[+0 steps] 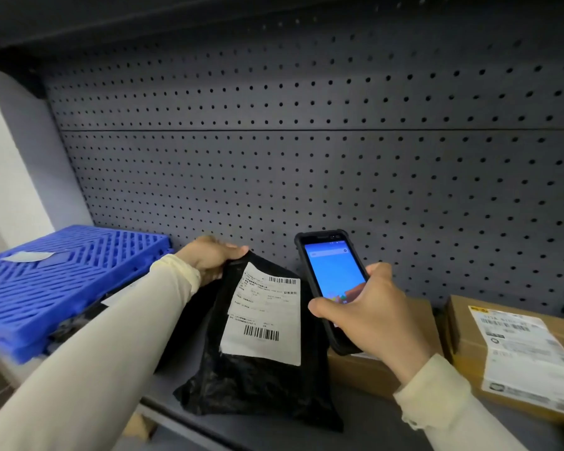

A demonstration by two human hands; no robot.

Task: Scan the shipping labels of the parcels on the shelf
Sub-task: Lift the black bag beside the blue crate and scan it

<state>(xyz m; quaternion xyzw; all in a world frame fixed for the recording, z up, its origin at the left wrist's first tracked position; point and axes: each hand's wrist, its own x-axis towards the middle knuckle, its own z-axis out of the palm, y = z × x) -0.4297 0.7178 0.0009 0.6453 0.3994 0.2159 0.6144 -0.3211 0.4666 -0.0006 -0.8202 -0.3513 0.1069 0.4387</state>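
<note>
On the shelf, left hand gripping upright black parcel, right hand clasping scanner

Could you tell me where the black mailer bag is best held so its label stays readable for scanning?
Grip the black mailer bag by its top edge from the left, as the left hand does: it stands upright, and that keeps the label uncovered, facing the scanner in the right hand.

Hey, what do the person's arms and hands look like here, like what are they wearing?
Both arms are covered by long, cream-coloured sleeves in a smooth, plain fabric with no print or markings. Each sleeve ends at the wrist in a slightly gathered cuff. The left hand and right hand are bare: no gloves, and no rings, watch or bracelet show in this view.
</note>
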